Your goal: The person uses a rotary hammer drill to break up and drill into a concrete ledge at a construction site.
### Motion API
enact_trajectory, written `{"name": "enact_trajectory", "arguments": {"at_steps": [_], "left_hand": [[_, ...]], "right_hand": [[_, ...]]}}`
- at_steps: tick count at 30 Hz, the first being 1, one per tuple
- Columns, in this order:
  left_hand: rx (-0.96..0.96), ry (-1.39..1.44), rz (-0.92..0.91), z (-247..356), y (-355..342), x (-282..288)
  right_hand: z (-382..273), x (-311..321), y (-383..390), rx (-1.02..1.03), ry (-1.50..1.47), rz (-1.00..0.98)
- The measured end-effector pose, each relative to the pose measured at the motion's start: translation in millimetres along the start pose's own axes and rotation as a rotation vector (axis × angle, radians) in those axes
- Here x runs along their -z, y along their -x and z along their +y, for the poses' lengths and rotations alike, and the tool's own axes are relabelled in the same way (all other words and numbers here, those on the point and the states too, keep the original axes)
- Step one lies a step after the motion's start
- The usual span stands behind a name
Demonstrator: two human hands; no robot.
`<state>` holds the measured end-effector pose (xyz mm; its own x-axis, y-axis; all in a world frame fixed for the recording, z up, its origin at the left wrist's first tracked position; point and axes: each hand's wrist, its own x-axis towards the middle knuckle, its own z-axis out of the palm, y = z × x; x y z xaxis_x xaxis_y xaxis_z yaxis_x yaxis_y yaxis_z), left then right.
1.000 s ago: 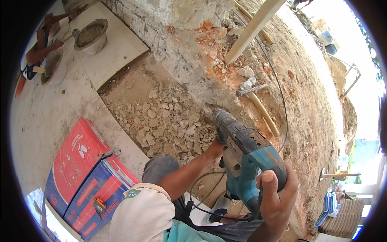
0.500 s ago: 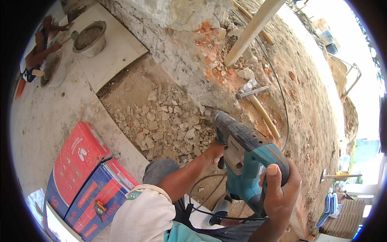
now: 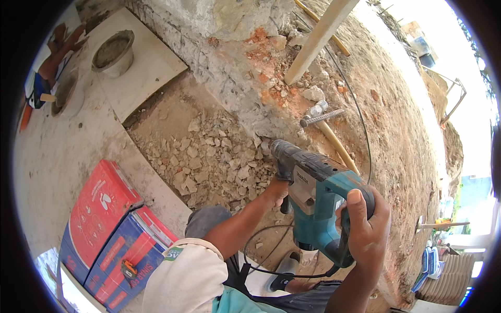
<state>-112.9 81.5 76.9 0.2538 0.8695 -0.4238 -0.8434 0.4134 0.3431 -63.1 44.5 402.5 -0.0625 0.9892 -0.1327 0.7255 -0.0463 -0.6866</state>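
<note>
A teal and black rotary hammer drill (image 3: 309,214) is in both my hands, its nose at the base of the rough concrete wall (image 3: 219,68). My left hand (image 3: 276,193) wraps round the side handle near the nose. My right hand (image 3: 367,221) closes on the rear handle, thumb on top. The bit's tip is hidden by the nose. Broken concrete rubble (image 3: 216,161) fills the strip beside the drill. Past the nose lies a hammer with a wooden handle (image 3: 338,147), a ribbed steel bar (image 3: 322,118) across it.
Red and blue tile boxes (image 3: 99,208) stand at left, an orange tape measure (image 3: 129,269) on one. A co-worker's arms (image 3: 55,55) are near two mortar buckets (image 3: 115,57) at upper left. A wooden post (image 3: 318,47) leans ahead; a black cable (image 3: 356,99) crosses the dirt.
The drill and my right hand have moved slightly up and left in view. The co-worker's hand and the tool it held have left the farther bucket.
</note>
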Motion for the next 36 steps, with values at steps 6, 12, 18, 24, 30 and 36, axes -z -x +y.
{"name": "enact_trajectory", "arguments": {"at_steps": [6,12,18,24,30,36], "left_hand": [[-0.009,-0.101,0.134,-6.7,-4.9,-3.4],[-0.04,-0.19,0.178,-15.0,-28.5,8.1],[-0.111,-0.185,0.156,-20.8,-29.4,6.1],[-0.253,-0.016,0.245,-47.4,-19.4,41.4],[-0.168,0.014,0.023,-48.5,79.0,63.1],[-0.127,-0.781,0.116,-32.8,107.2,54.9]], "right_hand": [[-0.1,0.8,-6.0,-0.011,-0.036,0.001],[8.1,10.9,-18.7,-0.068,-0.082,-0.013],[28.9,14.3,-12.1,0.01,-0.172,-0.06],[52.8,-24.0,49.0,0.055,-0.181,-0.006],[53.0,-41.1,143.7,0.023,-0.057,0.046],[55.6,-41.6,186.0,0.008,-0.259,0.1]]}}
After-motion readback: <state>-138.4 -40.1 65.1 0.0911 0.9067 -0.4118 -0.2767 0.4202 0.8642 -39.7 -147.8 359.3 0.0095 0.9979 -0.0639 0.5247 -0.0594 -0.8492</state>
